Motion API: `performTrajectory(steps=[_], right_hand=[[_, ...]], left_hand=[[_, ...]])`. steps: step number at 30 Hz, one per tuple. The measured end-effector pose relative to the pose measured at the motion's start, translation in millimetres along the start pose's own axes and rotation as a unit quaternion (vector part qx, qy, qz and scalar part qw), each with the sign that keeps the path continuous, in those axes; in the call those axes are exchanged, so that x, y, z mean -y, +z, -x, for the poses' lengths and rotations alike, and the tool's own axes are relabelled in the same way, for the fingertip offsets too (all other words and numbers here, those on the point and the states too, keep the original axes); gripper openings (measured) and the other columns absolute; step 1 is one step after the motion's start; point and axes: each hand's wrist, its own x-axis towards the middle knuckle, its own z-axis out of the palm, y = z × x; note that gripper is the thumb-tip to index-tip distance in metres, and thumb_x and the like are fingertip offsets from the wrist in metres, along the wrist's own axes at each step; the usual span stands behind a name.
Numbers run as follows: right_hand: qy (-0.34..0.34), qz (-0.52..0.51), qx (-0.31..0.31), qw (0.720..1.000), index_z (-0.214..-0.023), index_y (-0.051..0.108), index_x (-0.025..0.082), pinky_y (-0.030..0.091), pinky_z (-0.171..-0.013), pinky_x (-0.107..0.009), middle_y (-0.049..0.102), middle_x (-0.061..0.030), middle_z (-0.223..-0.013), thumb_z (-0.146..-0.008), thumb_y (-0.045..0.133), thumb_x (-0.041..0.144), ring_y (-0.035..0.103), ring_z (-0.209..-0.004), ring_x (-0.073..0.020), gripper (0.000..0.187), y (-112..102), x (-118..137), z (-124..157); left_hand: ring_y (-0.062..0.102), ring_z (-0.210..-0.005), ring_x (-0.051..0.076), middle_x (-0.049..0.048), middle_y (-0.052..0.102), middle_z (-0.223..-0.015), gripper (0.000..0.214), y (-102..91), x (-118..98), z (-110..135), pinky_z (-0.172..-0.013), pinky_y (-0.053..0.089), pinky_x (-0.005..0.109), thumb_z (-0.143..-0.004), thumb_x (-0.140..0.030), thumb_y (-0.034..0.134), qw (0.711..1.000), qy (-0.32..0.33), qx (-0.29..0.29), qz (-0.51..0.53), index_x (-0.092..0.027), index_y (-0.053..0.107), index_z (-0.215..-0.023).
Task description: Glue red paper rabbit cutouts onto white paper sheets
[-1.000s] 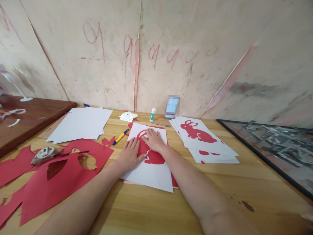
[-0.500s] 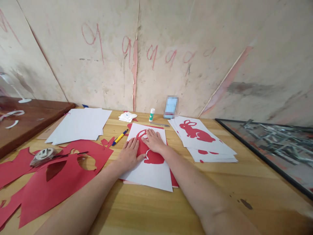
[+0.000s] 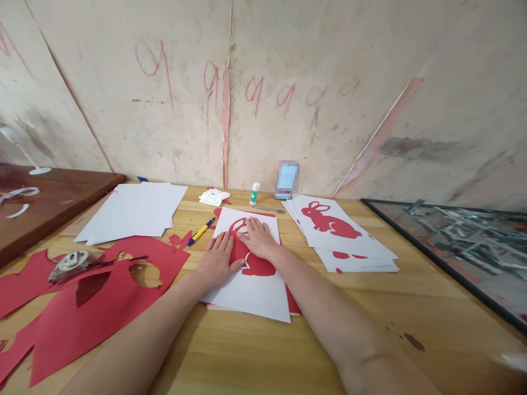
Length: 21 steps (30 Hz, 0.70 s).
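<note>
A red paper rabbit cutout [image 3: 260,265] lies on a white sheet [image 3: 255,299] in front of me, with red paper showing beneath the sheet's edges. My left hand [image 3: 218,258] rests flat across the rabbit's left side and the sheet, fingers stretched out. Over the rabbit's upper part lies my right hand [image 3: 258,238], also flat with fingers extended. Both hands partly cover the cutout, and neither grips anything. Just left of the sheet is a yellow and blue pen [image 3: 201,231].
Red paper scraps [image 3: 107,312] and a tape measure [image 3: 72,264] lie left, near white sheets [image 3: 132,211]. Behind stand a glue stick [image 3: 254,194] and a phone [image 3: 287,180]; a metal tool [image 3: 267,209] lies nearby. Rabbit sheets [image 3: 329,225] and a black-framed panel [image 3: 436,263] are right.
Both hands stay flat on the rabbit cutout and sheet. The whole view has shifted very slightly; nothing on the table has visibly moved.
</note>
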Motion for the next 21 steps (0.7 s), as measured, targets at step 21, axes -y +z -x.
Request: performTrajectory(steps=[21], right_hand=[[-0.077,0.021,0.010,0.997,-0.155,0.017,0.006,0.005,-0.120,-0.040,0.011,-0.0126,-0.163,-0.097,0.007,0.062,0.005,-0.151,-0.0211,0.082,3.8,8.9,5.9]], left_hand=[[0.022,-0.148,0.032,0.0197,0.030,-0.157,0.078,-6.3,-3.6,1.1,-0.119,0.020,0.048,-0.095,-0.062,0.033,1.000,-0.007,0.013,0.013,-0.006,0.032,-0.150]])
